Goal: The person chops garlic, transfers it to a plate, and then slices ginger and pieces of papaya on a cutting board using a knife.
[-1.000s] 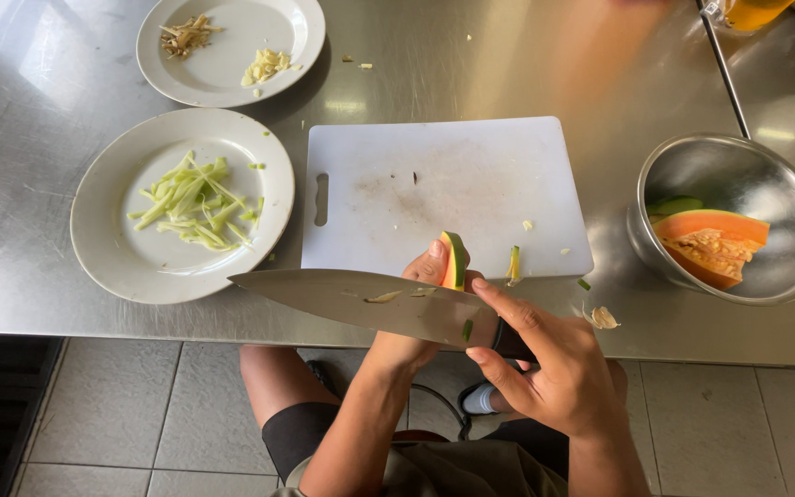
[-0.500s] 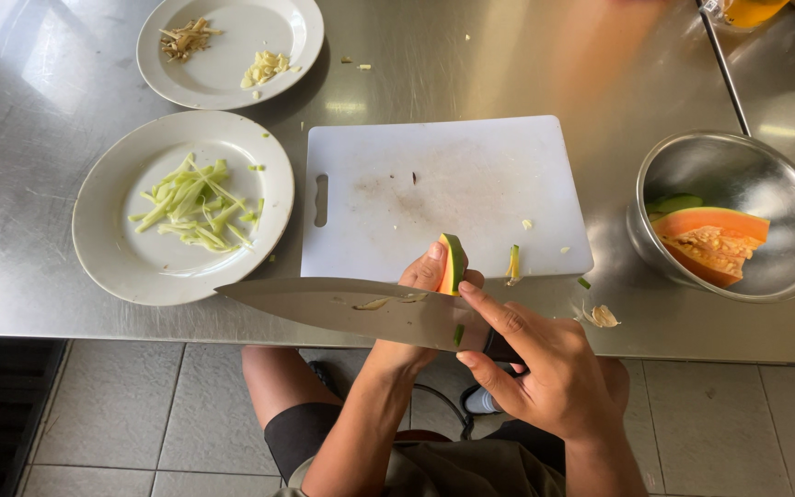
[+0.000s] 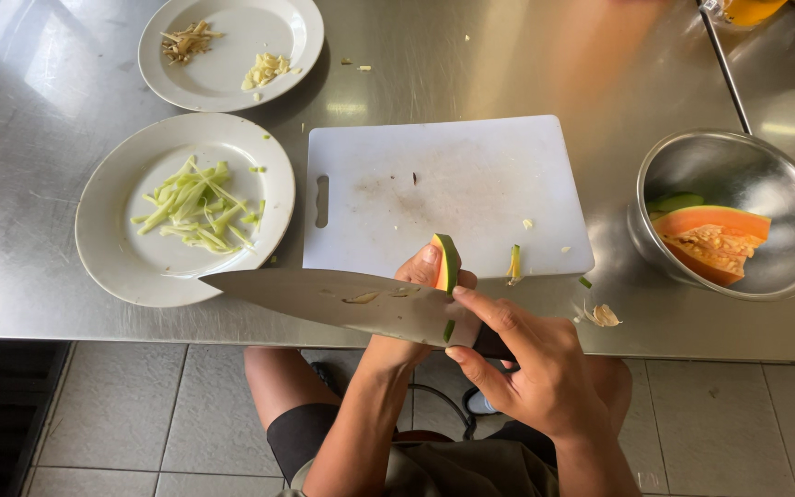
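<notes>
From the head camera, looking down, no package, label or sign is readable; only an orange, translucent container (image 3: 749, 9) cuts in at the top right edge, too cropped to tell more.

The papaya slice (image 3: 447, 262) is a thin curved piece, green on the skin side with orange flesh along the inner edge. It stands upright just past the near edge of the white cutting board (image 3: 453, 193), over the front of the steel worktop (image 3: 526, 55). The left hand (image 3: 423, 276) has its grip pinching the slice between fingertips and thumb. The right hand (image 3: 535, 373) has its grip wrapped tight around the handle of a large knife (image 3: 342, 302), whose broad blade lies flat, tip pointing left, its heel against the slice.

A small green strip (image 3: 513, 263) stands on the near edge of the board, and a pale scrap (image 3: 603, 316) lies on the worktop near the board's corner.

To the right, a steel bowl (image 3: 784, 267) holds a papaya wedge (image 3: 710, 237) with orange flesh and a bit of green peel behind it. To the left, a white plate (image 3: 121, 267) carries a heap of thin green shreds (image 3: 197, 207). Behind it a second white plate (image 3: 259, 87) holds a small brownish pile (image 3: 188, 41) and a small pale yellow pile (image 3: 267, 69), well apart from each other.
</notes>
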